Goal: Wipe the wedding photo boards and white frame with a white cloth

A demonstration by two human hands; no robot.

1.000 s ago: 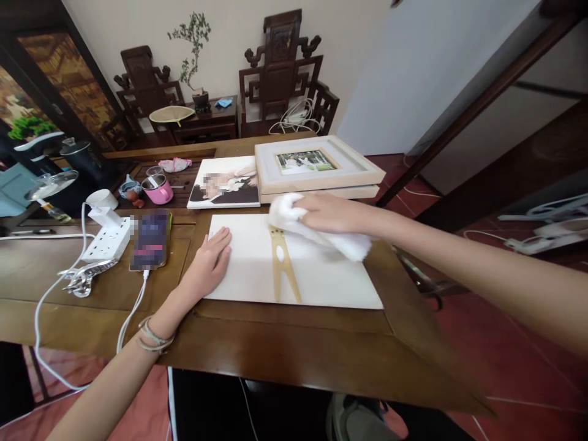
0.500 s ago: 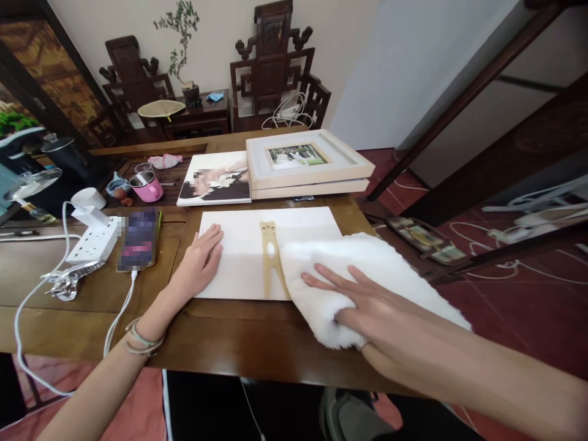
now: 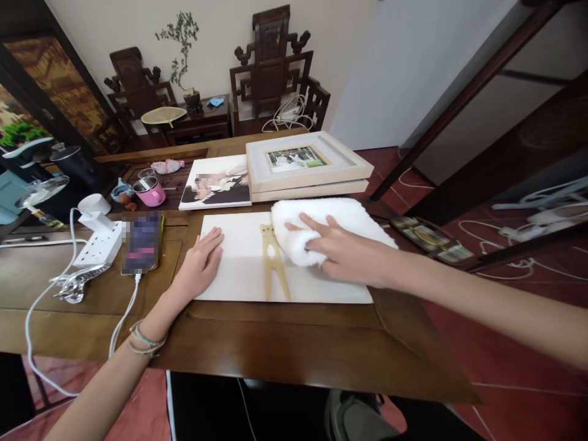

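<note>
At mid-frame the right hand (image 3: 342, 254) presses a white cloth (image 3: 321, 233) flat, fingers spread; left hand (image 3: 198, 266), open-palmed, should pin the white panel (image 3: 239, 269) firmly against sliding.

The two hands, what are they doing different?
The left hand lies flat and bare on the white board near its left edge, while the right hand presses on a fluffy white cloth over the board's right part. The left wrist wears thin bracelets; the right wrist shows none. Both hands are palm down with fingers spread, over the same board.
</note>
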